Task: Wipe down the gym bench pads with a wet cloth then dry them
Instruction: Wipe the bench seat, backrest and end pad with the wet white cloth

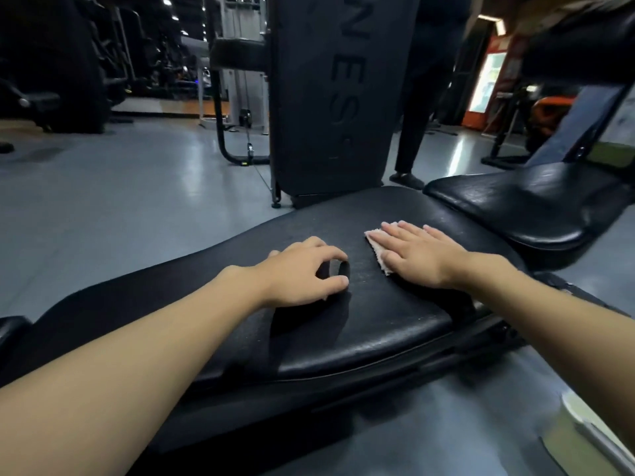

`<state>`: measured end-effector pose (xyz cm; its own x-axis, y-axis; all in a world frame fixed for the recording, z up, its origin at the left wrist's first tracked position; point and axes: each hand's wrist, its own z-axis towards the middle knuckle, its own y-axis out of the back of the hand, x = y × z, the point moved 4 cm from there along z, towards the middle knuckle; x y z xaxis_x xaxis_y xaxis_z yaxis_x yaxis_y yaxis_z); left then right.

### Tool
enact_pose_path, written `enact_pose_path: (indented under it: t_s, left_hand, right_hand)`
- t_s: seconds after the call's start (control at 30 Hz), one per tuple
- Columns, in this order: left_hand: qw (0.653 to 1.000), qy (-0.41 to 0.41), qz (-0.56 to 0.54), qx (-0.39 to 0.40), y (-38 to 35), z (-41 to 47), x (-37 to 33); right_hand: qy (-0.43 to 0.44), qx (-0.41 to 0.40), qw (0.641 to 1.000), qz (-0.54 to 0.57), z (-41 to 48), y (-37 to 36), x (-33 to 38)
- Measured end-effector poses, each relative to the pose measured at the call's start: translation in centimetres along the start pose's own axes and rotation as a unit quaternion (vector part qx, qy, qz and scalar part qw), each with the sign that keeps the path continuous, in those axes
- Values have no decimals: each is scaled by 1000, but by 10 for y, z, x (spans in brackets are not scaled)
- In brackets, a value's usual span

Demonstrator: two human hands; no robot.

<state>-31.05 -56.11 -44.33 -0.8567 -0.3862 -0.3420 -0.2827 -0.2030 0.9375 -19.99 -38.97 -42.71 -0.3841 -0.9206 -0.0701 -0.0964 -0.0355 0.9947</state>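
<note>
A: Bracing on the long pad (378, 331), is that the left hand's (302, 269) job?

B: Likely. Its fingers are arched, with the tips and thumb touching the vinyl and holding nothing. It probably steadies the body.

A: And the cloth?

B: The pale cloth (375, 241) lies on the same pad, just to the right, under the right hand (415, 255). That hand is pressed flat with straight fingers, I'd say to spread the wiping pressure. Wet or dry, I can't tell. Neither hand touches the seat pad (522, 204) further right.

From here I count two black pads (378, 314) (536, 207), one pale cloth (377, 251), two bare grips (302, 273) (417, 255) and one person (414, 132) standing behind.
</note>
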Motion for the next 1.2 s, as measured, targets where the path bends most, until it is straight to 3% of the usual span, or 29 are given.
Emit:
enact_pose_path:
  t_s: [0.27,0.53,0.73,0.97,1.2]
  left_hand:
    - [999,-35,13,-7,-12,43,-35]
    - [997,-69,-28,-16,-5,12,-10]
    - [997,-62,-43,-2,-1,-29,32]
    - [998,-2,-64,-4,9,-92,110]
    - [994,69,-79,-23,23,-158,175]
  right_hand:
    - [-83,-23,996,32,-20,11,-79]
    - [-123,-48,991,16,-68,2,-45]
    - [-77,-51,996,0,-80,-10,46]
    - [90,-30,995,-21,-73,-43,202]
    - [233,-27,972,-24,-65,-68,340]
